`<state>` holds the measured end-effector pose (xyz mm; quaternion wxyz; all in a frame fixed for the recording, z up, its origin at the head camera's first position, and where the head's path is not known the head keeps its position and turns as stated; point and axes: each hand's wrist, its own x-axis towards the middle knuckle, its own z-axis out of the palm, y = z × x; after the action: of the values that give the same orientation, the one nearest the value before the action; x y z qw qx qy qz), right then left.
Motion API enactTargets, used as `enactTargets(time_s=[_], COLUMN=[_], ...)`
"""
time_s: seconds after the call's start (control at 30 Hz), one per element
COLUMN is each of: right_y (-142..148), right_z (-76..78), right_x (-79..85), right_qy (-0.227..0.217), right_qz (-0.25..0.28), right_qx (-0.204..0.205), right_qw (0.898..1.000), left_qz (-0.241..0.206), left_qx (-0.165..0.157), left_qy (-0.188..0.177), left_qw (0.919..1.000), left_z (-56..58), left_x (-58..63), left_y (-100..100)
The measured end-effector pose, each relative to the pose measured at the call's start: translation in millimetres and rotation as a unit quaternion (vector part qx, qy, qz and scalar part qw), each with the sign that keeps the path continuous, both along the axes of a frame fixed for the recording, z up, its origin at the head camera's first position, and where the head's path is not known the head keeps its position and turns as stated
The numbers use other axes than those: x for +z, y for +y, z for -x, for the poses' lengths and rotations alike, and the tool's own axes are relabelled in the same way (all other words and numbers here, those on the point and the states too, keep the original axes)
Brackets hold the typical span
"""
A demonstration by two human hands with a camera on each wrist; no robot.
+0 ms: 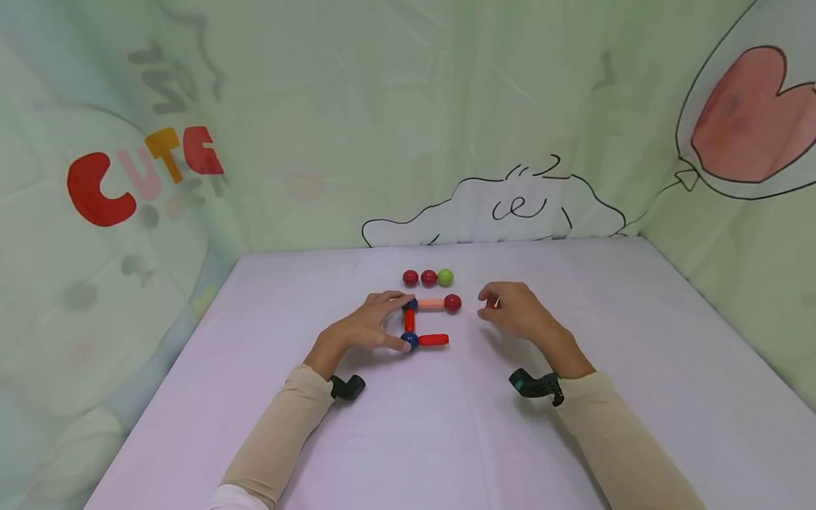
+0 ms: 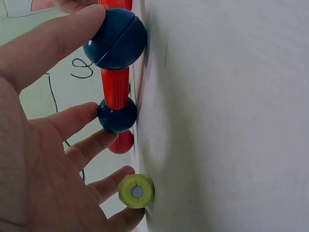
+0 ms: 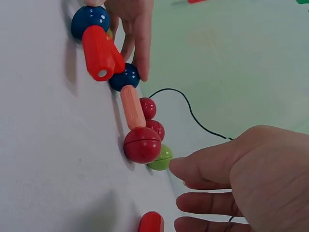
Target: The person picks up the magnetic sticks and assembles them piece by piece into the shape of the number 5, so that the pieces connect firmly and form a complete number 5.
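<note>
Six glossy balls show: two dark blue (image 1: 410, 341), three red (image 1: 452, 303) and one light green (image 1: 445, 277). At the centre of the head view, an assembly joins the blue balls by one of three ribbed red rods (image 1: 433, 340); a second juts right from the lower ball, and one salmon-pink rod (image 1: 431, 304) links the upper to a red ball. The remaining red balls and the green one form a row just above. The left hand (image 1: 366, 324), fingers spread and fairly straight, touches both blue balls, thumb on the lower, fingertips on the upper. The right hand (image 1: 519, 312), right of centre, has bent fingers, thumb and forefinger apart. Pale lilac cloth (image 1: 408, 439) leaves wide room at either side and below; its far edge meets the green backdrop (image 1: 395, 127) above the row. The third red rod is mostly hidden by the right hand and cut off at the right wrist view's bottom; whether the fingers grip it, I cannot tell. One yellow-green faceted rod (image 2: 127, 186) shows only end-on beside the left fingers.
</note>
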<state>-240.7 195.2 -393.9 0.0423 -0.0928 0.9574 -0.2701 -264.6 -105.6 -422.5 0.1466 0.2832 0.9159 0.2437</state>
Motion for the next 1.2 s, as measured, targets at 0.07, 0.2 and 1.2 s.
enactTargets(time_s=[0.07, 0.2, 1.2], right_y=[0.6, 0.7, -58.0], right_z=[1.8, 8.2, 95.0], right_x=[-1.8, -3.6, -3.9], right_qy=[-0.001, 0.003, 0.034], right_qz=[0.002, 0.003, -0.144], right_qx=[-0.003, -0.012, 0.081], right_qw=[1.000, 1.000, 0.986], left_qz=[-0.001, -0.003, -0.021], left_qx=[-0.004, -0.004, 0.020], left_qy=[-0.002, -0.005, -0.015], left_qw=[1.0000, 1.0000, 0.9995], left_z=[0.5, 1.2, 4.7], left_x=[-0.3, -0.7, -4.8], left_y=[-0.6, -0.8, -3.9])
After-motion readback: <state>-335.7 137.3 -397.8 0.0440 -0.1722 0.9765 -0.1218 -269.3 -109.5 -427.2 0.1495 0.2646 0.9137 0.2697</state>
